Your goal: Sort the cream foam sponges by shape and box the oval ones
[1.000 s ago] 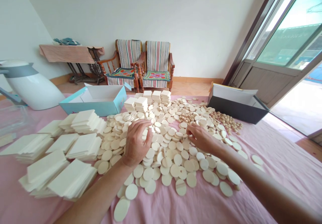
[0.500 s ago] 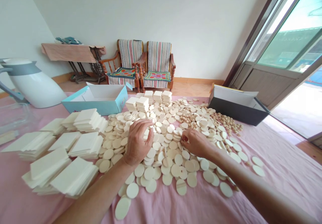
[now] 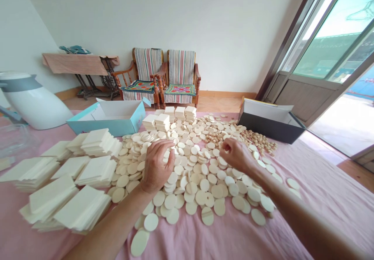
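Pale round wooden discs point(image 3: 201, 197) lie in a wide, loose heap across the pink cloth. Over the left part of this heap is my left hand point(image 3: 157, 162), fingers stretched forward and thumb apart, with no disc visible in its grasp. My right hand point(image 3: 236, 153) is at the heap's right side, near the small round wooden beads point(image 3: 214, 137). Its fingers are curled in with the thumb against them; whatever they may hold is hidden. Square wooden pieces point(image 3: 96, 170) stand in uneven stacks to the left, and smaller square stacks point(image 3: 162, 122) stand at the back.
A light blue open box point(image 3: 128, 126) sits behind the left stacks, and a black open box point(image 3: 269, 125) at the back right. A white jug point(image 3: 41, 106) and a clear plastic container point(image 3: 17, 141) are at far left. More beads point(image 3: 260, 140) lie before the black box.
My right hand has moved right and slightly up, away from the middle of the discs, its fingers still curled. My left hand keeps its place over the heap. The view has shifted slightly.
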Demonstrator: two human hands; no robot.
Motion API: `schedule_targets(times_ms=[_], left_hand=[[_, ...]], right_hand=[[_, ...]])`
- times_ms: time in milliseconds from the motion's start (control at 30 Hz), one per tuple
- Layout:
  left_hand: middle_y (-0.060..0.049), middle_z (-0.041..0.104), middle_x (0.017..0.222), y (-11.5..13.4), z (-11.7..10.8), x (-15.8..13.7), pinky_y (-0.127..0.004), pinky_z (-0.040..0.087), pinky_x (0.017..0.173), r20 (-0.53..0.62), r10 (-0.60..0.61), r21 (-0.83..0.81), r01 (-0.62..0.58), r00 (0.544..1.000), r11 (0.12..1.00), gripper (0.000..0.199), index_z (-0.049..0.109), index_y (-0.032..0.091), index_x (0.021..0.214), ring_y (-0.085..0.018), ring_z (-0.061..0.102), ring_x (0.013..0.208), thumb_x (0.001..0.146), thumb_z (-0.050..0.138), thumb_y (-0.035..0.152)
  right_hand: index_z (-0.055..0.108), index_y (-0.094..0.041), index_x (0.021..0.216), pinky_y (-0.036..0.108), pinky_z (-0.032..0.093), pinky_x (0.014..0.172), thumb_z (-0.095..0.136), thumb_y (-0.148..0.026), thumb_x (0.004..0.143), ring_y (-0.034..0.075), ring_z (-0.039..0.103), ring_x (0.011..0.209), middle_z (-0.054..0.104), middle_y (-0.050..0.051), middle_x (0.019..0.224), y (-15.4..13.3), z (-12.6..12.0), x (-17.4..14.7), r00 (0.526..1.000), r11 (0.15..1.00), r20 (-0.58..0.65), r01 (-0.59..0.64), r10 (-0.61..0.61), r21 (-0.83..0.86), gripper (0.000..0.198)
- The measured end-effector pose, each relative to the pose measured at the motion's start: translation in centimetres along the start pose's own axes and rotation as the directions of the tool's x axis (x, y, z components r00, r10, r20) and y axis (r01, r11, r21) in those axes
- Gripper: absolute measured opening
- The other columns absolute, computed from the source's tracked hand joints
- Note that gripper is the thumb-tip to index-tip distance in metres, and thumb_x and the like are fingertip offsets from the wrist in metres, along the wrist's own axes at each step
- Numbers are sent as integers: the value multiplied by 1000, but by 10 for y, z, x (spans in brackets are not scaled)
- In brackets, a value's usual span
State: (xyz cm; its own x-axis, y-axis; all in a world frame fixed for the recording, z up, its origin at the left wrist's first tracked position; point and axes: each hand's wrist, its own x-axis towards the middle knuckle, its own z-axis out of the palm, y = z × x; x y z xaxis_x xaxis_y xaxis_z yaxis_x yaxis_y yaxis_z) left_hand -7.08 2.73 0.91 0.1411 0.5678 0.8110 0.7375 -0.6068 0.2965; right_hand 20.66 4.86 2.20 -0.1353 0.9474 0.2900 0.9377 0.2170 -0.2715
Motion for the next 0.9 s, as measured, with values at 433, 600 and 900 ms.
schedule_targets(times_ms=[433, 600, 900], left_hand=[[-6, 67, 104, 4, -3, 1, -43, 44, 98, 7, 26, 32, -26, 1000, 999, 20, 58, 20, 100, -22, 58, 106, 82, 55, 11], [-5, 67, 105, 9, -7, 0, -46, 40, 102, 21, 86, 64, -87, 996, 994, 25, 58, 21, 103, -23, 57, 108, 81, 56, 10], [-5, 66, 106, 7, -9, 0, -47, 39, 104, 57, 69, 52, -72, 996, 996, 27, 58, 20, 105, -22, 56, 108, 81, 55, 7]], right_hand=[[67, -16, 91, 28, 38, 60, 48, -35, 79, 23, 61, 78, 64, 14, 89, 125, -11, 34, 914, 885, -167, -401, 369, -238, 29], [65, -16, 101, 28, 42, 78, 48, -39, 83, 20, 59, 88, 63, 12, 99, 71, 14, 78, 995, 992, -79, -71, 63, -102, 33], [55, -13, 127, 43, 38, 94, 47, -54, 83, 33, 51, 115, 57, 20, 123, 46, 74, 203, 979, 968, 116, -143, 170, -208, 61]])
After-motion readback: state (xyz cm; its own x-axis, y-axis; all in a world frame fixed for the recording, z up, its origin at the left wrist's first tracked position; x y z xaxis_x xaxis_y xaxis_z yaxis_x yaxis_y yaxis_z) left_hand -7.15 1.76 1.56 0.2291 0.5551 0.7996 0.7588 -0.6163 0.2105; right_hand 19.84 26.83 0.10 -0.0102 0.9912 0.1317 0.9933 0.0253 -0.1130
